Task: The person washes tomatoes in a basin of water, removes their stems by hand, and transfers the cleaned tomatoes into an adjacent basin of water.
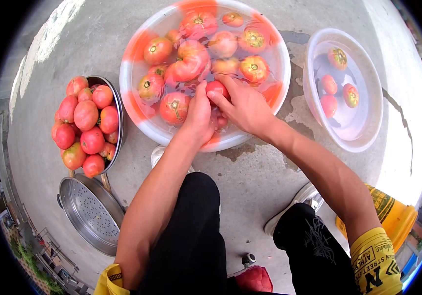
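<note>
Over the near side of a large white-and-orange basin (pixel 128 93) of water, both my hands are together around a red tomato (pixel 217 89). My right hand (pixel 246 104) has its thumb and fingers closed on it from the right. My left hand (pixel 199 114) is cupped against its left side, its fingers partly hidden. Many tomatoes float in the basin, among them a large lobed tomato (pixel 191 61) just beyond my hands and a tomato (pixel 174 108) close to my left hand.
To the left, a metal bowl (pixel 119 110) is heaped with tomatoes, and a perforated steamer pan (pixel 90 211) lies below it. On the right stands a whitish basin (pixel 314 120) with several tomatoes in water. A yellow bucket (pixel 397 216) is by my right arm. The concrete floor (pixel 250 196) has wet patches.
</note>
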`<control>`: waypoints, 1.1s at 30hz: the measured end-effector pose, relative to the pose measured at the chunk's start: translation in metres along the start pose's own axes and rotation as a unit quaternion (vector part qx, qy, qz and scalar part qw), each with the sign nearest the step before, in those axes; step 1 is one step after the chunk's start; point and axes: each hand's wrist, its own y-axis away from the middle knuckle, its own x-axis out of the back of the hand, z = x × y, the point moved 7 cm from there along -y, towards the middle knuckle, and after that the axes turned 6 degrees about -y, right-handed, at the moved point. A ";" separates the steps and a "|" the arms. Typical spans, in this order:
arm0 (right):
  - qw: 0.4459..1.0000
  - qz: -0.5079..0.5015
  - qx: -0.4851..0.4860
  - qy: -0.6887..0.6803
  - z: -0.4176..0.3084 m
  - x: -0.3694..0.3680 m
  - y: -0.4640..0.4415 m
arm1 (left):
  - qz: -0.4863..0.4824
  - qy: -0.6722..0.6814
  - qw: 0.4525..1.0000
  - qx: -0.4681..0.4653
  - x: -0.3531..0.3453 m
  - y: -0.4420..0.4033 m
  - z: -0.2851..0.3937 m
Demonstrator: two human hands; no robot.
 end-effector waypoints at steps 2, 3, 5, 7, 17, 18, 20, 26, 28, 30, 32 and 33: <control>0.998 0.040 0.048 0.023 -0.007 0.005 0.001 | 0.043 0.008 0.999 -0.021 -0.008 0.004 0.004; 0.998 0.040 0.048 0.023 -0.007 0.005 0.002 | 0.086 0.015 0.995 -0.041 -0.005 0.005 0.007; 0.997 0.043 0.056 0.040 -0.008 0.006 0.003 | 0.068 0.021 0.995 -0.068 -0.004 0.001 0.008; 0.994 0.058 0.087 0.028 -0.006 0.004 0.002 | 0.050 0.025 0.994 -0.095 -0.006 0.002 0.012; 0.997 0.048 0.052 -0.045 0.000 0.006 -0.004 | -0.006 0.028 0.999 -0.031 -0.027 0.013 0.013; 0.997 0.047 0.052 -0.045 0.000 0.006 -0.003 | -0.016 0.049 0.998 -0.026 -0.030 0.013 0.013; 0.997 0.010 0.038 -0.069 0.000 0.003 -0.003 | -0.063 0.061 0.996 -0.022 -0.009 -0.001 0.006; 0.995 -0.084 0.020 -0.047 -0.001 -0.007 -0.003 | -0.003 0.057 0.998 -0.018 -0.008 0.006 0.010; 0.995 -0.091 0.026 -0.032 0.002 -0.010 -0.005 | 0.002 0.045 0.999 -0.007 -0.003 0.004 0.007; 0.995 -0.097 0.031 -0.018 0.003 -0.013 -0.005 | -0.007 0.035 0.999 0.018 0.001 0.002 0.002; 0.996 -0.062 0.037 -0.045 0.004 -0.011 -0.006 | -0.006 0.043 0.999 0.019 0.000 0.004 0.003; 0.996 -0.063 0.037 -0.045 0.002 -0.010 -0.006 | -0.004 0.050 0.999 0.021 -0.002 0.005 0.004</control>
